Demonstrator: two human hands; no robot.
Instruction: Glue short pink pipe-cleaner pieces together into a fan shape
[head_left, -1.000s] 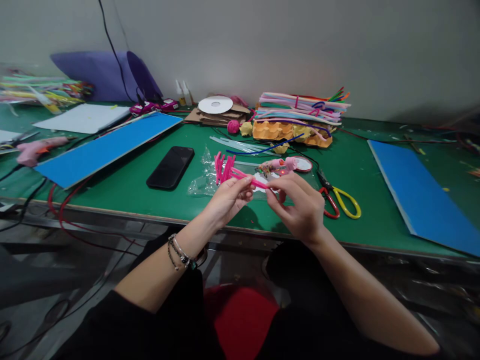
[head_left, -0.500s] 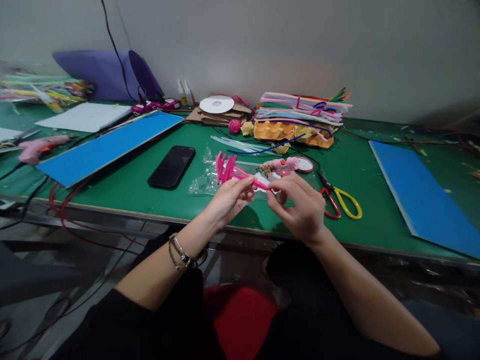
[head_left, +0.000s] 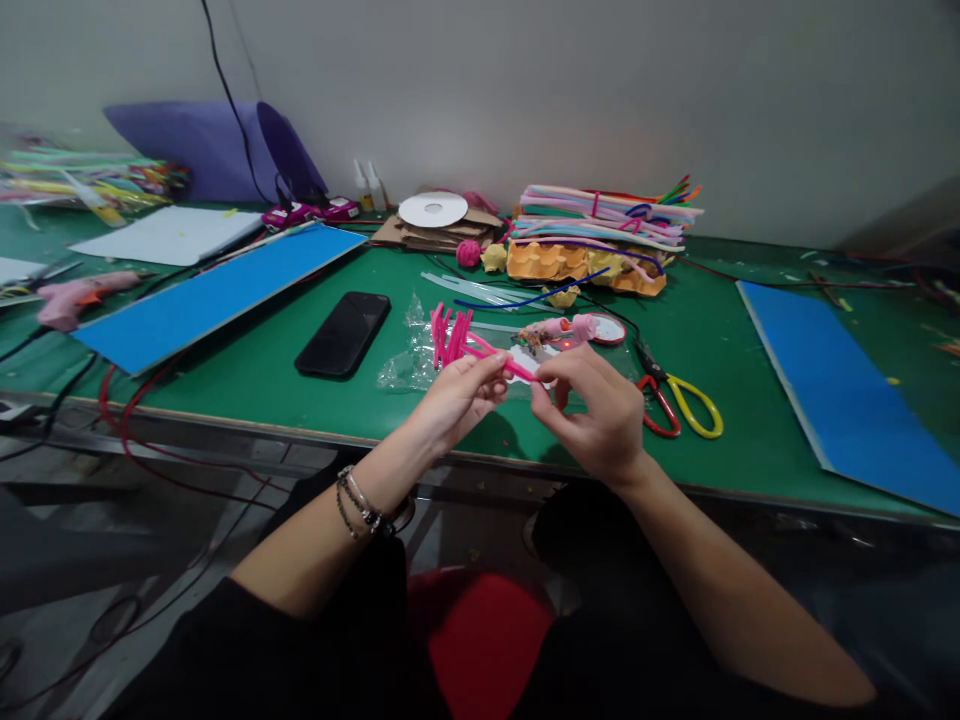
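Note:
Between my two hands stretches a bright pink fuzzy strip [head_left: 519, 370]. My left hand [head_left: 469, 398] pinches its left part between thumb and forefinger. The right end is pinched by the fingertips of my right hand [head_left: 596, 412]. Several short pink pieces [head_left: 450, 338] lie just beyond my left hand, on a clear plastic sheet [head_left: 401, 372]. Past my right hand is a pink glue gun [head_left: 559, 328], partly hidden. A white piece under the strip is mostly covered by my fingers.
Scissors [head_left: 694, 405] with red and yellow handles lie right of my right hand. A black phone [head_left: 343, 335] is at the left. Blue boards [head_left: 225, 295] flank both sides. Bundled colored stems [head_left: 600, 215] sit on an orange egg tray [head_left: 547, 262] at the back.
My right hand has shifted very slightly left, still pinching the strip's end. My left hand has hardly moved.

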